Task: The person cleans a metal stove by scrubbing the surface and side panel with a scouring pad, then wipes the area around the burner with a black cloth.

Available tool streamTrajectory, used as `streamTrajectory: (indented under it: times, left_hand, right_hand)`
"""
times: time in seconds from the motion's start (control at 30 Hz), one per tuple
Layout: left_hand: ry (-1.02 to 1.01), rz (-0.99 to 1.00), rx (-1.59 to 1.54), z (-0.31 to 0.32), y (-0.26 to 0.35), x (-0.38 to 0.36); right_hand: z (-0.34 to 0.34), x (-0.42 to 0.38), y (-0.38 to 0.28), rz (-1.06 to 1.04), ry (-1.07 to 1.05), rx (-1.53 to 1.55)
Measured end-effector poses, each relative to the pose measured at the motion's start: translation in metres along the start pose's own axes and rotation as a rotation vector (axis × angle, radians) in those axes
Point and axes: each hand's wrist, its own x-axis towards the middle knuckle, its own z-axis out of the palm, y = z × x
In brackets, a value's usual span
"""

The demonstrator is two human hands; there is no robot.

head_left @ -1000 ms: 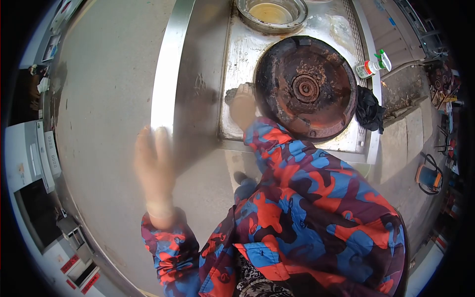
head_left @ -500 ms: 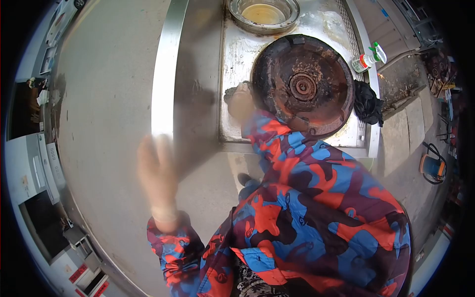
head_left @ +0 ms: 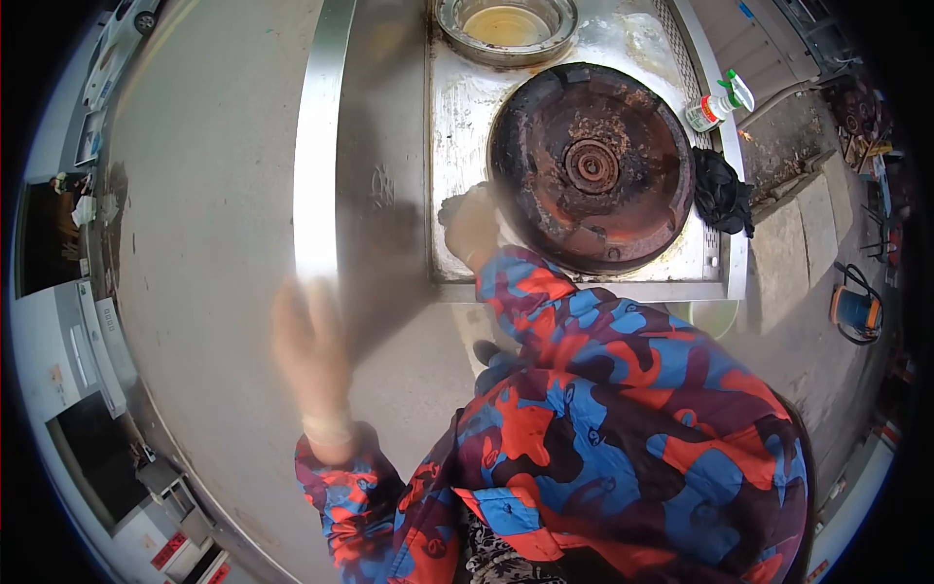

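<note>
My right hand (head_left: 474,226) is pressed down on the steel stove top (head_left: 457,117), its fingers closed over a dark grey scouring pad (head_left: 449,208) that sticks out at their left side. Just right of that hand lies a large round burnt metal lid (head_left: 623,229), rusty brown and black, with raised rings at its centre. My left hand (head_left: 313,346), blurred, grips the near end of the bright steel rim (head_left: 316,175) along the stove's left side. Its shadow falls on the steel side panel (head_left: 379,195).
Behind the lid, a round metal burner ring (head_left: 559,44) holds yellowish liquid. A spray bottle (head_left: 705,113) and a crumpled black plastic bag (head_left: 718,190) are at the right edge. An orange and blue tool with a cable (head_left: 856,310) sits on the ground farther right.
The view has shifted slightly. My right hand with the scouring pad has slid a little toward me on the stove top. My left hand stays at the rim.
</note>
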Motion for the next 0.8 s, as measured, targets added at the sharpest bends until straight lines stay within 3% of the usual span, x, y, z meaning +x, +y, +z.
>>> streamTrajectory:
  times: [0.03,0.1,0.2,0.33,0.4,0.53,0.6,0.63,0.67,0.7,0.8]
  left_hand:
    - [-0.009,-0.017,-0.001,0.0,0.001,0.0]
    - [-0.025,-0.036,0.011,-0.003,0.003,0.0]
    - [-0.009,-0.024,0.014,-0.002,0.005,0.0]
    - [-0.019,-0.019,0.008,-0.004,0.004,0.0]
    - [-0.027,-0.025,-0.017,-0.004,0.004,0.0]
    - [-0.058,-0.101,-0.079,-0.006,0.017,0.003]
    - [-0.078,-0.116,-0.106,-0.009,0.017,-0.002]
    - [-0.054,-0.083,-0.072,-0.005,0.01,-0.003]
    - [-0.021,-0.037,-0.041,-0.003,0.007,0.0]
    - [-0.007,-0.048,-0.06,-0.002,0.009,-0.001]
    - [-0.045,-0.01,-0.121,-0.006,0.018,0.001]
  right_hand:
    - [0.005,0.007,0.002,0.002,0.001,0.003]
    - [0.032,0.035,0.01,-0.219,0.215,-0.038]
    - [0.032,0.094,-0.024,0.1,0.401,0.568]
    - [0.013,0.067,-0.02,0.138,0.311,0.59]
    - [0.006,0.012,-0.011,0.028,0.042,-0.147]
    - [0.0,0.022,-0.013,0.028,0.018,-0.06]
    - [0.042,0.081,-0.019,0.125,0.287,0.18]
    - [0.052,0.099,-0.022,0.111,0.353,0.078]
    - [0.009,0.082,-0.03,0.115,0.187,0.183]
    - [0.017,0.084,-0.023,0.008,0.173,0.004]
    - [0.048,0.056,0.009,-0.198,0.412,-0.058]
